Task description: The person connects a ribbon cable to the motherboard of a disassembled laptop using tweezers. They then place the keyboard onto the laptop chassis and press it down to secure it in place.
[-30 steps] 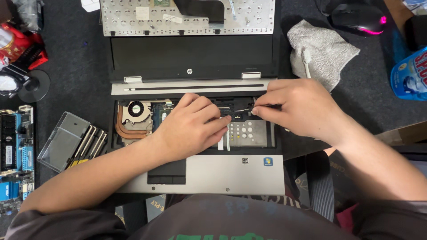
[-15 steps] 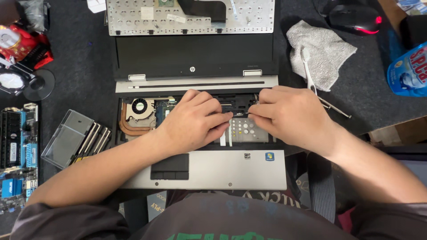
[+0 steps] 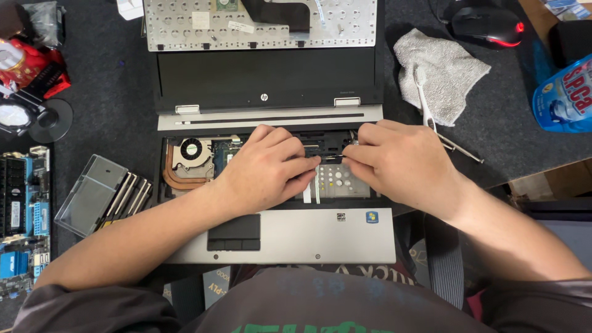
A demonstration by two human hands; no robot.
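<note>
Open laptop (image 3: 277, 237), keyboard removed. Left hand (image 3: 262, 172) and right hand (image 3: 401, 163) meet fingertip to fingertip over its bay, pinching a thin dark part (image 3: 330, 158) lying left-right between them, equally near both; fan (image 3: 191, 151) left.

A computer repair bench. An opened laptop (image 3: 271, 185), its detached keyboard (image 3: 259, 21), a screwdriver set (image 3: 105, 194) and a bare motherboard (image 3: 23, 216) lie here.

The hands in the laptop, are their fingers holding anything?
Cannot be told for sure: the left hand and right hand meet fingertip to fingertip inside the opened laptop, hiding whatever is pinched.
</note>
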